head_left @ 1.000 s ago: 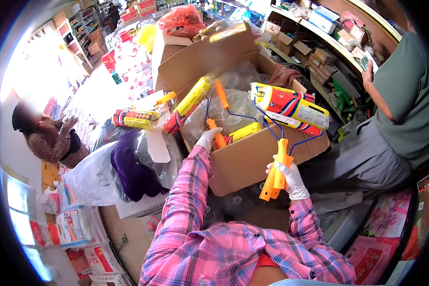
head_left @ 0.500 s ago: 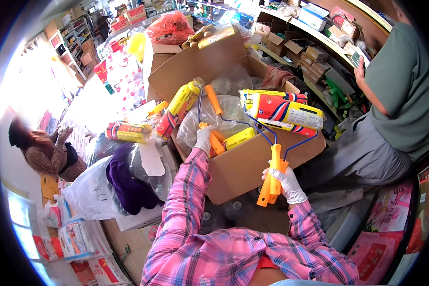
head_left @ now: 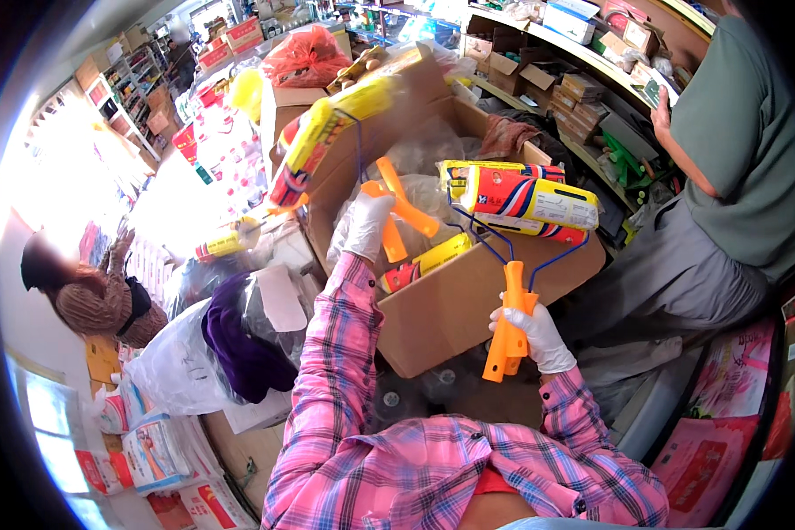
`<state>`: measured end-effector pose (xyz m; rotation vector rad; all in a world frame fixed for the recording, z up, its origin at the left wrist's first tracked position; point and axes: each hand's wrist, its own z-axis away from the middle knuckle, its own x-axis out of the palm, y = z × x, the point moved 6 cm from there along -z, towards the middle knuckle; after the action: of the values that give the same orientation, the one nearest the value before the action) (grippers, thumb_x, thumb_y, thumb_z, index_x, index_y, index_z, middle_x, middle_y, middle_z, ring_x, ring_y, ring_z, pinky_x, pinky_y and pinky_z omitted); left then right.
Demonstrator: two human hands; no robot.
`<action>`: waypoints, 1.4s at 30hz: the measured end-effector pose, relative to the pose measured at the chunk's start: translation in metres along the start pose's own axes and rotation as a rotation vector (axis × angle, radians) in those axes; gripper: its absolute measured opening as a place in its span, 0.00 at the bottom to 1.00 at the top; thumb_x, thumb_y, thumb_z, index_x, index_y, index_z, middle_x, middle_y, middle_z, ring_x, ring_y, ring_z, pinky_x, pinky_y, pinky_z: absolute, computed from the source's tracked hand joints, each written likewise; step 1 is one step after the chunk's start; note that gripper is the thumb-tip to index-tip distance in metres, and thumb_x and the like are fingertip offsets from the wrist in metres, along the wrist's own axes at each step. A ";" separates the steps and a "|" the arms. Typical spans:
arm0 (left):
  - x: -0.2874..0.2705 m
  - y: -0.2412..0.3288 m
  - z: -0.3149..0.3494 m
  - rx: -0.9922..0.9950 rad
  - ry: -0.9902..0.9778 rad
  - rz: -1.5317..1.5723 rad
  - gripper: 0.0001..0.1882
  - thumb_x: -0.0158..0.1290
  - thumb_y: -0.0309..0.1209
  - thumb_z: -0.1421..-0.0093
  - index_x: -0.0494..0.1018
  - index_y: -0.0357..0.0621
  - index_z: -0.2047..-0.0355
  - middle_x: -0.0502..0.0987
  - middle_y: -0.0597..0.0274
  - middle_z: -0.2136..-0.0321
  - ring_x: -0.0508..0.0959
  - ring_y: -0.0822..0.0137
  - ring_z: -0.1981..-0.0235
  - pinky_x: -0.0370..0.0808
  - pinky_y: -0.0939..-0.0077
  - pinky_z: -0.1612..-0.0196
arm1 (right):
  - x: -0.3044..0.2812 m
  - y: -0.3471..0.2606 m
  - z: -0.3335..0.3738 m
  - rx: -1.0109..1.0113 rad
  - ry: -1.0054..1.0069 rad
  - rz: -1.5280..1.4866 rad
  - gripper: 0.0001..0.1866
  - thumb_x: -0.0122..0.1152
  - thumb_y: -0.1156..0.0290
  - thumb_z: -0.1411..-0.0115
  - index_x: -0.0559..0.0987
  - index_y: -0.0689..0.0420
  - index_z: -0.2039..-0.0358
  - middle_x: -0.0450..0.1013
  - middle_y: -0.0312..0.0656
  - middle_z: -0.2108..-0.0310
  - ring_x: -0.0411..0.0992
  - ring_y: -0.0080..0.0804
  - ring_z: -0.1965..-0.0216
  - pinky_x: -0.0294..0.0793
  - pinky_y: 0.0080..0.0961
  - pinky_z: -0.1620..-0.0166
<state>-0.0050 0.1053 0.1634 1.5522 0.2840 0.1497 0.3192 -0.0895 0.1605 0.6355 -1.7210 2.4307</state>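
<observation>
Head view: left hand (head_left: 367,223), gripping orange handle (head_left: 392,238), has raised roller (head_left: 314,155) upper-left, likely freeing it; right hand (head_left: 541,337) clasps roller bundle (head_left: 530,199).

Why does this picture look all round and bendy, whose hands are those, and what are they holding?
There's no robot here, just a person in a pink plaid shirt. A camera worn on their head looks down, so you see roughly what they see. Its very wide lens makes straight things bend near the edge.

Both hands wear white gloves. The right hand holds several paint rollers by their orange handles. The left hand grips at least one more roller by its handle; I can't tell exactly how many.

In front is an open cardboard box with clear plastic and a yellow-and-red roller inside.
</observation>
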 end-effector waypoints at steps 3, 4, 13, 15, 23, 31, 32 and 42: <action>0.000 -0.014 -0.024 0.134 -0.002 -0.162 0.17 0.53 0.25 0.53 0.69 0.36 0.60 0.72 0.62 0.72 0.74 0.68 0.72 0.73 0.75 0.69 | 0.003 -0.009 0.008 -0.014 -0.023 -0.003 0.26 0.66 0.66 0.45 0.67 0.60 0.49 0.75 0.44 0.65 0.77 0.35 0.64 0.78 0.32 0.58; 0.003 -0.013 -0.031 0.169 -0.020 -0.249 0.18 0.54 0.24 0.53 0.68 0.37 0.59 0.72 0.62 0.71 0.74 0.68 0.72 0.73 0.75 0.68 | 0.001 -0.010 0.012 -0.030 -0.008 0.011 0.26 0.66 0.66 0.45 0.67 0.61 0.49 0.75 0.44 0.65 0.77 0.35 0.64 0.78 0.32 0.58; 0.028 0.016 -0.069 0.362 -0.437 -1.062 0.28 0.58 0.33 0.52 0.67 0.38 0.50 0.76 0.42 0.58 0.76 0.47 0.54 0.73 0.62 0.52 | -0.015 -0.035 0.052 -0.137 0.075 0.033 0.34 0.69 0.60 0.48 0.64 0.63 0.46 0.75 0.44 0.65 0.77 0.35 0.64 0.78 0.31 0.58; 0.044 0.009 -0.066 0.481 -0.566 -1.211 0.30 0.59 0.34 0.52 0.67 0.39 0.49 0.75 0.44 0.55 0.76 0.48 0.53 0.74 0.62 0.52 | -0.018 -0.034 0.056 -0.135 0.101 0.023 0.35 0.69 0.60 0.48 0.64 0.62 0.46 0.75 0.44 0.65 0.77 0.35 0.64 0.78 0.31 0.58; 0.080 -0.037 -0.091 0.790 -0.570 -1.727 0.24 0.60 0.39 0.54 0.75 0.46 0.56 0.75 0.57 0.53 0.65 0.46 0.42 0.53 0.42 0.37 | -0.028 -0.030 0.057 -0.123 0.135 0.028 0.35 0.69 0.61 0.48 0.64 0.62 0.46 0.75 0.45 0.64 0.77 0.35 0.64 0.78 0.31 0.58; 0.087 -0.019 -0.079 0.790 -0.707 -1.929 0.19 0.60 0.40 0.56 0.79 0.48 0.63 0.80 0.59 0.66 0.79 0.61 0.61 0.61 0.58 0.45 | -0.034 -0.021 0.054 -0.122 0.144 -0.057 0.30 0.67 0.67 0.47 0.64 0.62 0.48 0.75 0.48 0.66 0.77 0.38 0.66 0.79 0.34 0.59; 0.087 -0.016 -0.078 0.753 -0.760 -1.955 0.19 0.60 0.40 0.56 0.80 0.49 0.63 0.80 0.58 0.66 0.80 0.61 0.61 0.63 0.59 0.46 | -0.035 -0.021 0.053 -0.119 0.145 -0.046 0.30 0.67 0.66 0.48 0.65 0.62 0.49 0.75 0.48 0.66 0.77 0.38 0.67 0.79 0.34 0.60; 0.043 -0.020 -0.080 0.257 -0.995 -1.874 0.32 0.65 0.44 0.59 0.76 0.48 0.52 0.79 0.53 0.58 0.78 0.57 0.53 0.72 0.68 0.52 | -0.038 -0.015 0.060 -0.123 0.113 -0.070 0.31 0.69 0.63 0.48 0.65 0.61 0.49 0.75 0.48 0.67 0.77 0.38 0.66 0.78 0.34 0.59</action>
<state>0.0127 0.1941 0.1399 0.8708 0.8170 -2.0677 0.3752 -0.1333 0.1760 0.5243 -1.7565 2.2483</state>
